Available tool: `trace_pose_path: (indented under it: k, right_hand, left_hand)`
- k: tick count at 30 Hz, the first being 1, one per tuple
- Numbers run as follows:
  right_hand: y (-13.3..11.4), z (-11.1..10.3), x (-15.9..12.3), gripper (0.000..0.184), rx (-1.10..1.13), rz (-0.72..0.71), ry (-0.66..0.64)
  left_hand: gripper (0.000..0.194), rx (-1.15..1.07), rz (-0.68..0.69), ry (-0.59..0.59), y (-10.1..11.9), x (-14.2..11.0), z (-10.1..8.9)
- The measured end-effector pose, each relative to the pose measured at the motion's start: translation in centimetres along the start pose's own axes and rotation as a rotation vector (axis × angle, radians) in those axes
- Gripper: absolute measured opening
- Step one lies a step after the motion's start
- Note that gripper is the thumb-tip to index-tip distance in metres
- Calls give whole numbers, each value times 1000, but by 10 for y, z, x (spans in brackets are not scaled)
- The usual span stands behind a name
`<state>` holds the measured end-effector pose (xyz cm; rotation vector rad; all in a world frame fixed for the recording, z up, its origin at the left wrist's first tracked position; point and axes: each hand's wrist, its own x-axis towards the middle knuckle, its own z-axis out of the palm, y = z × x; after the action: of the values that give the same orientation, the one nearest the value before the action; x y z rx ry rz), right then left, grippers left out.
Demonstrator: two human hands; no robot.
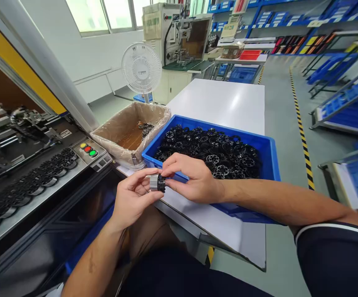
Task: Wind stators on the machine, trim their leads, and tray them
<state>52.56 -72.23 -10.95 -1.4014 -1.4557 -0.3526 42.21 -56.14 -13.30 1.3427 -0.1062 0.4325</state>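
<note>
In front of my body, my left hand [135,196] has a short silver metal cylinder [153,183] between its thumb and fingers. A black toothed plastic piece [161,183] sits at the cylinder's right end. My right hand [194,177] pinches at this black piece with thumb and fingertips, which partly cover it. Just beyond my right hand, a blue plastic bin [273,159] is heaped with round black plastic parts [211,142], several with spoked faces. My right forearm crosses over the near side of the bin.
To the left, a machine bench carries a row of black-and-silver parts [39,181] beside a control box [89,150] with coloured buttons. A plastic-lined box [126,123] holds some parts. Behind are a white table [222,99], a fan [142,68] and shelves of blue bins.
</note>
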Motion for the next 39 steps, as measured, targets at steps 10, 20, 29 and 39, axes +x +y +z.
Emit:
trace_pose_path:
  k: [10,20,29,39]
  right_hand:
    - [2,0,-3,22,-13,-42,-94]
    - [14,7,-12,25,-283,-276,-109]
    - [16,8,-16,18,-337,-363,-95]
    - [20,11,-19,16,-329,-373,-123]
  left_hand:
    - [43,-42,-27,86,-4,-9,4]
    - [44,-77,-39,96,-9,-18,-4]
    - [47,-86,-64,118,-26,-20,-10]
    - [49,-16,-98,138,-31,-24,-14]
